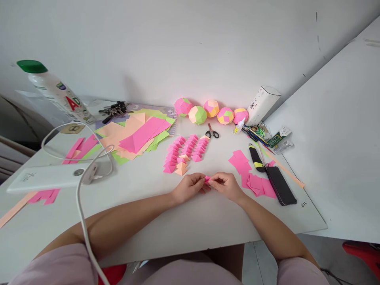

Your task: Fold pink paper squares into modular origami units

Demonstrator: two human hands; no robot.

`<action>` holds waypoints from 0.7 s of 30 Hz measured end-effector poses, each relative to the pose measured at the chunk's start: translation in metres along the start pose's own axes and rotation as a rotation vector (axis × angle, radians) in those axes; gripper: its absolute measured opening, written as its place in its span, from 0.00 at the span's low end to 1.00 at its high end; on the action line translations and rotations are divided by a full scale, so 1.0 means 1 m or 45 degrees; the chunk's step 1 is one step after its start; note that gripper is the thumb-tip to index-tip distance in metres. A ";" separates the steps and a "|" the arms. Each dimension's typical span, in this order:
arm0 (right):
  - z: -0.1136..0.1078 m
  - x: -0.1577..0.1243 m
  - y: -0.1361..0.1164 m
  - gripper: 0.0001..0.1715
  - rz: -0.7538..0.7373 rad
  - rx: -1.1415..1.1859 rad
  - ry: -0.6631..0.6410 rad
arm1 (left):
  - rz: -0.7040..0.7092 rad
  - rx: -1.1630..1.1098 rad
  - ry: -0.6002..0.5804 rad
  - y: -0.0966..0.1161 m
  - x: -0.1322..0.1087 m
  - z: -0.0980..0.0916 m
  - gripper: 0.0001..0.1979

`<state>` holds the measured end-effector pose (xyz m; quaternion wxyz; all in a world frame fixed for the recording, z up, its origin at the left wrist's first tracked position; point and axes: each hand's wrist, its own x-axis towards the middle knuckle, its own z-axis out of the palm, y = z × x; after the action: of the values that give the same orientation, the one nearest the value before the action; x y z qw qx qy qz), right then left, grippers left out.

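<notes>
Between my two hands is a small folded piece of pink paper [207,179], pinched from both sides just above the table. My left hand [190,187] is closed on its left end, and my right hand [225,185] grips the right end with thumb and fingers. Just beyond the hands lie rows of folded pink paper units [187,148], with a few peach ones among them. To the right of my right hand, flat pink paper squares [252,176] lie in a loose spread. Scissors [211,131] rest behind the rows.
Several paper balls [197,114] line the wall. Sheets of coloured paper [139,136], keys [115,110] and a bottle [56,93] sit left. A power bank [50,176] trails a white cable [79,198] across my left arm. A phone [280,185] and box cutter [256,157] lie right.
</notes>
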<state>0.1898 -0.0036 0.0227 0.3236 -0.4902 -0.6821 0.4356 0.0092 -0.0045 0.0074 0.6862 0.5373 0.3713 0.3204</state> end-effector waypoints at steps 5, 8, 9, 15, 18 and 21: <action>-0.001 -0.001 -0.001 0.12 0.178 0.111 -0.035 | 0.025 0.005 -0.038 -0.003 0.000 -0.001 0.20; -0.002 0.000 0.000 0.13 0.222 0.148 -0.035 | 0.039 0.029 -0.044 -0.005 0.000 -0.002 0.19; -0.002 0.000 0.001 0.14 0.233 0.160 -0.034 | 0.039 0.036 -0.040 -0.006 0.000 -0.002 0.19; -0.001 0.002 0.001 0.16 0.264 0.255 -0.048 | 0.020 0.040 -0.070 -0.002 -0.001 -0.002 0.18; -0.001 0.001 0.000 0.15 0.244 0.259 -0.032 | 0.031 0.027 -0.101 0.000 -0.001 -0.001 0.18; -0.001 0.000 -0.002 0.14 0.195 0.213 -0.018 | 0.032 0.026 -0.083 -0.001 -0.001 -0.001 0.19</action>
<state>0.1901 -0.0035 0.0250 0.3243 -0.5093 -0.6060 0.5179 0.0079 -0.0049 0.0068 0.6881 0.5591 0.3453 0.3077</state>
